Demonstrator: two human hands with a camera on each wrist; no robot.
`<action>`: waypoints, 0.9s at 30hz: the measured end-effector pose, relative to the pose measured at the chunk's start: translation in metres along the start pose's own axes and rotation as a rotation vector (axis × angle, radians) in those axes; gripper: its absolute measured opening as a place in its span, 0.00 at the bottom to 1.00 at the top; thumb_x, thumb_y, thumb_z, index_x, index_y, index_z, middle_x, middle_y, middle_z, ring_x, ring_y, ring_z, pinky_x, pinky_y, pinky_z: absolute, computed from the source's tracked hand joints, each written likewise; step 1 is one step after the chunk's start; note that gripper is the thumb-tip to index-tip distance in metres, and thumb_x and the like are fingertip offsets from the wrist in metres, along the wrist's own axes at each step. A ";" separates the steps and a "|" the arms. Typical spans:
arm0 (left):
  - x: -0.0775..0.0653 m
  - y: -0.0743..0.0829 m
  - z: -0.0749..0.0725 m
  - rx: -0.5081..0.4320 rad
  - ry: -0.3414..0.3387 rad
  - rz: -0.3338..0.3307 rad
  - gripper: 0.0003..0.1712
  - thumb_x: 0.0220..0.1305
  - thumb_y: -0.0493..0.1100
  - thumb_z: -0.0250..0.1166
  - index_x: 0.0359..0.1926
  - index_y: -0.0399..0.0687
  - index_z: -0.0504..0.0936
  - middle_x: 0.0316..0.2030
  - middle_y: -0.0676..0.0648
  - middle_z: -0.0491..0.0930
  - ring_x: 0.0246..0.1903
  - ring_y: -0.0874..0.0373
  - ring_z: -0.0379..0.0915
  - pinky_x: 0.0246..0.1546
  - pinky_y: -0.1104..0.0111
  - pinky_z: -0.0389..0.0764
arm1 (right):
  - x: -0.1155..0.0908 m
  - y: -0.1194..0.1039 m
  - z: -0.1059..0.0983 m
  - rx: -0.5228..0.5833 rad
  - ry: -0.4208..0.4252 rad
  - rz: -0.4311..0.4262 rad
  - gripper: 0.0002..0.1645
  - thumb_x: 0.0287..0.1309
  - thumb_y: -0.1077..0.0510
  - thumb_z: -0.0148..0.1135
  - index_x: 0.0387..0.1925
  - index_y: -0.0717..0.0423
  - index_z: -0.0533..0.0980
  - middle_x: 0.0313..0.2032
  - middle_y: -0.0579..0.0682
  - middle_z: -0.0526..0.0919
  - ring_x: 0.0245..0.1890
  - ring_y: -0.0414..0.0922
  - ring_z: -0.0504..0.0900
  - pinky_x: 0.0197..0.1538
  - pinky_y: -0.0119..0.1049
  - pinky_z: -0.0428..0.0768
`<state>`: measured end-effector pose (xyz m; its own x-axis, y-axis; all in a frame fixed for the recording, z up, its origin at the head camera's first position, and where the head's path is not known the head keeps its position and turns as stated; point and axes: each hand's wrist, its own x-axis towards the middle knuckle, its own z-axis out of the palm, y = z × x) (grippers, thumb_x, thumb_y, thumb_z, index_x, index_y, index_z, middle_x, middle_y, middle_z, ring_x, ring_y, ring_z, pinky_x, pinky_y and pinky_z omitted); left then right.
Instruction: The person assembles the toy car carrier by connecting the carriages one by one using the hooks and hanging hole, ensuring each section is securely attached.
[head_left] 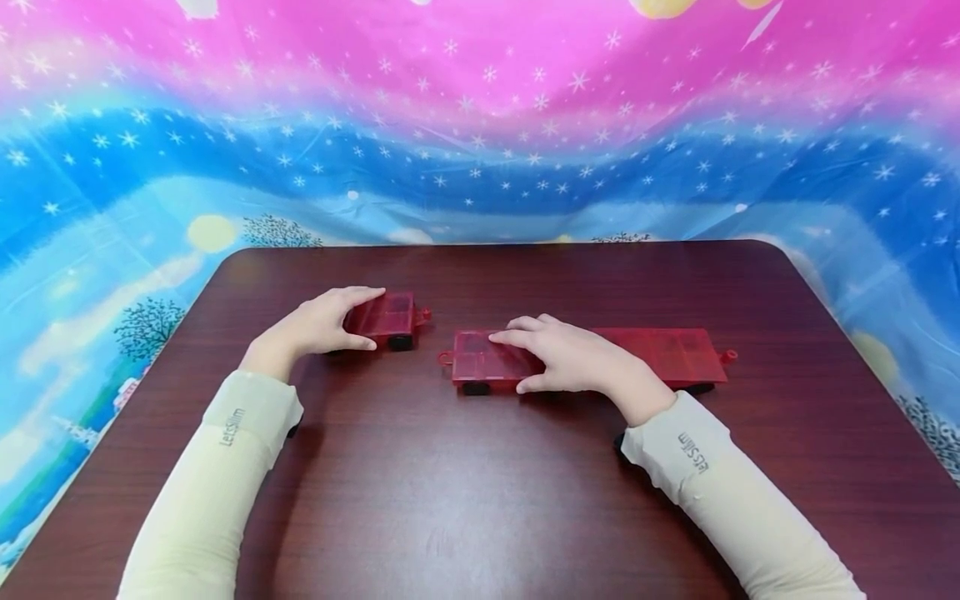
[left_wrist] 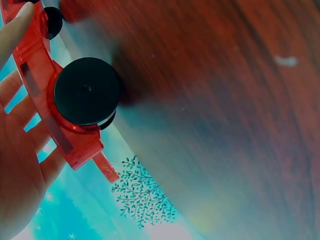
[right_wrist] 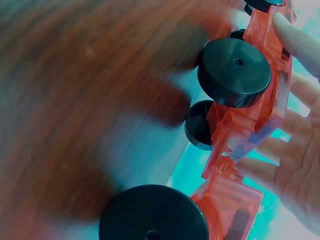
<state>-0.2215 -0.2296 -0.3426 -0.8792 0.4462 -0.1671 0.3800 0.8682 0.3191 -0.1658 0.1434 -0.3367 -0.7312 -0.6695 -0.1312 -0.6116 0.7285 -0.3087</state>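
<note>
My left hand [head_left: 318, 323] grips a translucent red toy train car [head_left: 393, 312] on the table, thumb on the near side and fingers over the far side. Black wheels [left_wrist: 87, 91] show under it in the left wrist view. A small red peg [head_left: 425, 315] sticks out from its right end. To the right, my right hand [head_left: 567, 354] holds a similar red car [head_left: 480, 354] across its sides. This car has a red ring [head_left: 446, 358] at its left end, a short gap from the peg. Behind it, a second red car [head_left: 678, 354] is coupled on.
A dark brown wooden table [head_left: 450, 483] with rounded far corners bears the cars. Around its far and side edges hangs a pink and blue cloth [head_left: 480, 125] with snowflakes and trees. Another peg [head_left: 729, 356] sticks out at the right end of the coupled cars.
</note>
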 end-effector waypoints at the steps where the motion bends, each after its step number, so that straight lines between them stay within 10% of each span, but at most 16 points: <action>1: -0.001 -0.001 0.001 0.010 -0.002 -0.009 0.52 0.56 0.53 0.73 0.77 0.51 0.57 0.73 0.38 0.60 0.69 0.39 0.57 0.62 0.38 0.70 | 0.000 0.000 0.001 0.000 -0.001 -0.004 0.45 0.54 0.45 0.73 0.72 0.41 0.66 0.68 0.50 0.69 0.63 0.51 0.70 0.61 0.50 0.78; 27: 0.003 -0.001 0.001 0.007 0.001 0.023 0.52 0.55 0.48 0.75 0.76 0.45 0.58 0.70 0.34 0.62 0.68 0.35 0.58 0.64 0.42 0.69 | 0.005 0.000 -0.004 0.015 -0.017 -0.012 0.45 0.53 0.47 0.74 0.72 0.43 0.66 0.68 0.53 0.69 0.65 0.54 0.69 0.65 0.51 0.75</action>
<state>-0.2239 -0.2293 -0.3443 -0.8702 0.4663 -0.1591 0.4026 0.8592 0.3159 -0.1712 0.1406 -0.3337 -0.7188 -0.6803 -0.1433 -0.6153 0.7185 -0.3244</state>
